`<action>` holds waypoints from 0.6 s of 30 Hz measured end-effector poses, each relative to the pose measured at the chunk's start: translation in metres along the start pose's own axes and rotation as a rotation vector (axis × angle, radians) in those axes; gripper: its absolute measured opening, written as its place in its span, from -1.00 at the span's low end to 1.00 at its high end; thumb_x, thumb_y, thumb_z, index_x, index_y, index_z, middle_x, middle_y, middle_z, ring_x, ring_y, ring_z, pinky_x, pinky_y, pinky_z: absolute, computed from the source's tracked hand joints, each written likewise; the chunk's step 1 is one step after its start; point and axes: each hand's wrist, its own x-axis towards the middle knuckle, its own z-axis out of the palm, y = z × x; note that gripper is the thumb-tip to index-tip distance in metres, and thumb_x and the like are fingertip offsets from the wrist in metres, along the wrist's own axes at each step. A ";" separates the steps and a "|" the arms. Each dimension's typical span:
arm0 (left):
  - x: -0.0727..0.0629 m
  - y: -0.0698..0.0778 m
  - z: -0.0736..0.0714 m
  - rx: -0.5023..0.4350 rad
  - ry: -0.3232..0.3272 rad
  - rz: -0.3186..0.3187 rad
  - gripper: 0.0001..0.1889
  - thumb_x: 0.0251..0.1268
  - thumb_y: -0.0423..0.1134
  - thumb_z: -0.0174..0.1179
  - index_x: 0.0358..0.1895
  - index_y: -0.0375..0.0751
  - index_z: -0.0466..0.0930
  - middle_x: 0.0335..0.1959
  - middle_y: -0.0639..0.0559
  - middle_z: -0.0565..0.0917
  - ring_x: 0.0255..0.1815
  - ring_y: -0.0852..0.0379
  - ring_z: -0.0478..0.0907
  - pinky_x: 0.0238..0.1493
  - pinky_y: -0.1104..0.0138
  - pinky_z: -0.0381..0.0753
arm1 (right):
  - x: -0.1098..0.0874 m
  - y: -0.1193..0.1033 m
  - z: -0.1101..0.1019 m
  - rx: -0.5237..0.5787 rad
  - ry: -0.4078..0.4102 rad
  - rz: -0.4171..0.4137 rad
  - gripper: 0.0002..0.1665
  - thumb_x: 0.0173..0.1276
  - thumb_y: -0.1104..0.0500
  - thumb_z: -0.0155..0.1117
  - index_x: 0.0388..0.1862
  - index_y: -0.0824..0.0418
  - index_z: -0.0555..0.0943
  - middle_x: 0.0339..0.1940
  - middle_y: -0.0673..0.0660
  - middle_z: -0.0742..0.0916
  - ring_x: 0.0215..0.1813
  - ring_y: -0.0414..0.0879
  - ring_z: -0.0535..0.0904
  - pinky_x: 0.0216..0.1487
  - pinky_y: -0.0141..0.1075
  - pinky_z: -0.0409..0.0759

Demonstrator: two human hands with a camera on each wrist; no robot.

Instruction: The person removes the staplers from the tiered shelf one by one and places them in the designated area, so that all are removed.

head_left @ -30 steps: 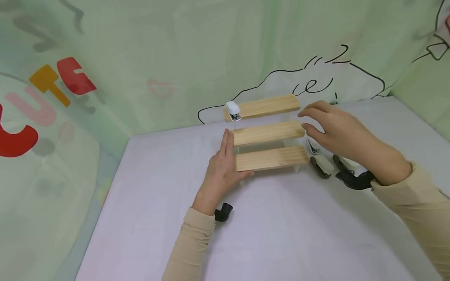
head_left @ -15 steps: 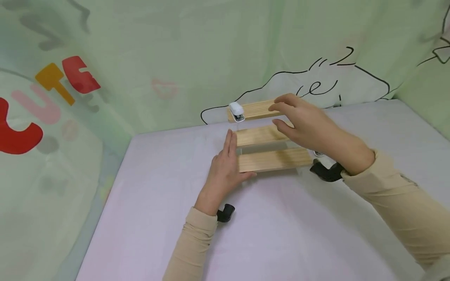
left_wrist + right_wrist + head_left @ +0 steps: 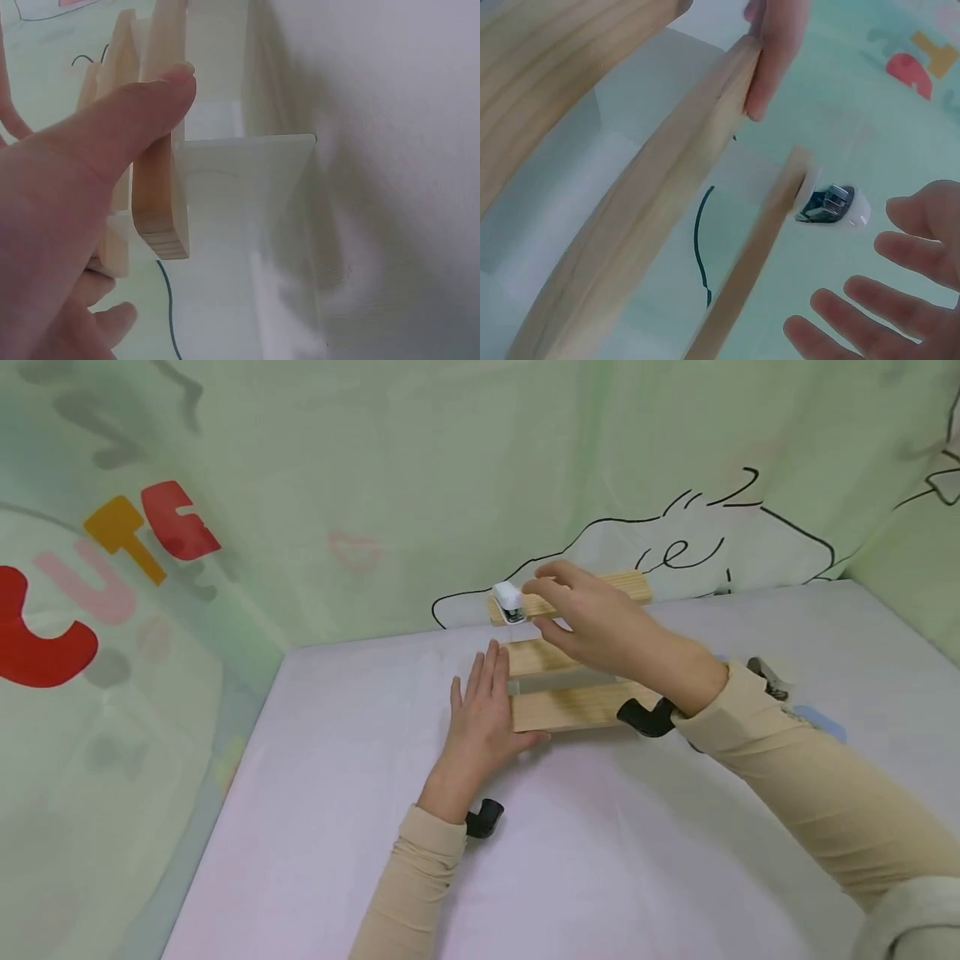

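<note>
A small stepped rack has three wooden boards on clear supports: a top board, a middle board and a lowest board. On the top board's left end sits a white stapler. My left hand rests against the rack's left end, fingers straight; in the left wrist view its thumb presses the lowest board's front edge. Over the boards, my right hand reaches toward the stapler with fingers spread. In the right wrist view, a gap shows between those fingers and the stapler.
Right of the rack, partly behind the right sleeve, lie a grey stapler and a light blue item. Black wrist mounts stick out from both wrists. A green printed curtain stands behind the white table.
My right hand has moved left from the rack's right end, across the boards, to beside the white stapler. My left hand stays at the rack's left end, its fingers now more spread.
</note>
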 end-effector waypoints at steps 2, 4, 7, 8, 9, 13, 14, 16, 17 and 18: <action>-0.001 0.001 0.001 0.014 -0.004 0.002 0.36 -0.10 0.30 0.47 0.62 -0.18 -0.27 0.67 -0.03 -0.22 0.67 -0.05 -0.22 0.57 -0.17 -0.10 | 0.003 0.000 0.004 -0.001 -0.014 0.015 -0.56 0.40 0.26 0.23 0.23 0.30 0.49 0.23 0.34 0.55 0.02 0.21 0.62 -0.02 0.04 0.63; -0.001 0.001 0.001 0.028 -0.001 0.004 0.36 -0.10 0.31 0.47 0.62 -0.19 -0.26 0.67 -0.04 -0.21 0.68 -0.03 -0.25 0.58 -0.16 -0.14 | 0.006 -0.001 0.007 -0.001 -0.039 0.035 -0.53 0.40 0.25 0.24 0.26 0.29 0.46 0.27 0.35 0.51 0.09 0.23 0.59 0.03 0.06 0.61; 0.000 0.001 0.001 0.037 0.013 0.008 0.36 -0.12 0.31 0.47 0.61 -0.20 -0.23 0.67 -0.06 -0.19 0.68 -0.03 -0.25 0.58 -0.15 -0.14 | 0.013 -0.003 0.011 0.000 -0.082 0.065 -0.49 0.41 0.22 0.23 0.31 0.27 0.43 0.34 0.36 0.46 0.20 0.26 0.53 0.11 0.08 0.59; 0.000 0.001 0.001 0.039 0.016 0.010 0.36 -0.12 0.31 0.47 0.61 -0.20 -0.23 0.66 -0.06 -0.18 0.68 -0.03 -0.24 0.58 -0.16 -0.14 | 0.015 -0.004 0.013 -0.001 -0.098 0.075 -0.48 0.42 0.21 0.23 0.33 0.26 0.42 0.37 0.36 0.44 0.23 0.27 0.52 0.12 0.09 0.58; 0.000 0.001 0.002 0.040 0.016 0.010 0.36 -0.12 0.31 0.47 0.61 -0.20 -0.23 0.66 -0.06 -0.18 0.68 -0.03 -0.24 0.58 -0.16 -0.14 | 0.017 -0.005 0.014 -0.002 -0.116 0.087 -0.47 0.43 0.20 0.22 0.35 0.25 0.41 0.40 0.36 0.41 0.26 0.28 0.50 0.14 0.10 0.57; 0.000 0.001 0.002 0.044 0.011 0.013 0.35 -0.10 0.33 0.46 0.61 -0.20 -0.24 0.67 -0.05 -0.19 0.68 -0.03 -0.23 0.57 -0.16 -0.13 | 0.024 -0.006 0.017 -0.014 -0.169 0.114 -0.46 0.44 0.20 0.21 0.37 0.22 0.41 0.45 0.39 0.35 0.25 0.32 0.50 0.14 0.12 0.58; 0.000 0.001 0.002 0.047 0.012 0.016 0.35 -0.10 0.33 0.45 0.61 -0.20 -0.24 0.67 -0.05 -0.19 0.68 -0.04 -0.23 0.57 -0.17 -0.13 | 0.026 -0.006 0.018 -0.016 -0.174 0.111 -0.46 0.44 0.21 0.21 0.37 0.24 0.41 0.45 0.40 0.35 0.23 0.32 0.52 0.14 0.11 0.58; -0.001 0.000 0.002 0.047 0.015 0.021 0.35 -0.09 0.33 0.45 0.61 -0.20 -0.24 0.66 -0.05 -0.19 0.67 -0.04 -0.22 0.57 -0.17 -0.12 | 0.028 -0.006 0.021 -0.020 -0.178 0.100 -0.47 0.43 0.25 0.19 0.36 0.26 0.42 0.44 0.42 0.36 0.18 0.30 0.56 0.12 0.08 0.60; -0.001 0.000 0.002 0.046 0.017 0.022 0.35 -0.09 0.33 0.45 0.61 -0.21 -0.24 0.66 -0.05 -0.19 0.67 -0.05 -0.22 0.57 -0.17 -0.12 | 0.030 -0.005 0.022 -0.022 -0.176 0.093 -0.48 0.43 0.27 0.19 0.36 0.27 0.43 0.43 0.43 0.37 0.15 0.28 0.59 0.11 0.06 0.61; 0.000 0.000 0.002 0.047 0.019 0.023 0.35 -0.09 0.33 0.45 0.61 -0.21 -0.24 0.66 -0.05 -0.19 0.67 -0.05 -0.21 0.57 -0.17 -0.11 | 0.031 -0.005 0.024 -0.022 -0.170 0.083 -0.48 0.43 0.29 0.18 0.35 0.29 0.43 0.41 0.44 0.38 0.12 0.26 0.61 0.09 0.03 0.63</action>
